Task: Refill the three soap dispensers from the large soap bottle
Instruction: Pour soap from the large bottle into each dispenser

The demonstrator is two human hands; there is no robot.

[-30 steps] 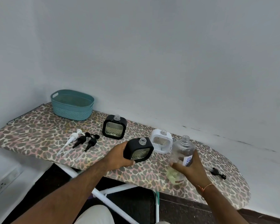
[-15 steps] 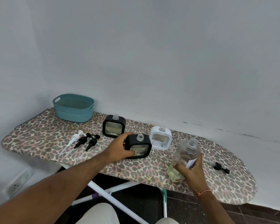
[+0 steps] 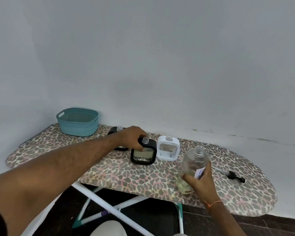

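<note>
The right hand (image 3: 200, 180) grips the clear soap bottle (image 3: 193, 169) near its base; the bottle has no cap and leans over the ironing board (image 3: 109, 171). Further away, the left hand (image 3: 132, 137) curls its fingers over the top corner of a black dispenser (image 3: 143, 154) standing on the board. Just right of these fingers stands a white dispenser (image 3: 168, 148). Behind them a second black dispenser (image 3: 117, 132) is mostly hidden by the hand. A teal basket (image 3: 77, 121) stands far left.

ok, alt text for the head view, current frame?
Left hand grips a black soap dispenser standing open-necked on a leopard-print ironing board, while the right hand holds a nearly empty clear soap bottle, uncapped. A white dispenser stands beside the black one; a teal basket sits far left.
</note>
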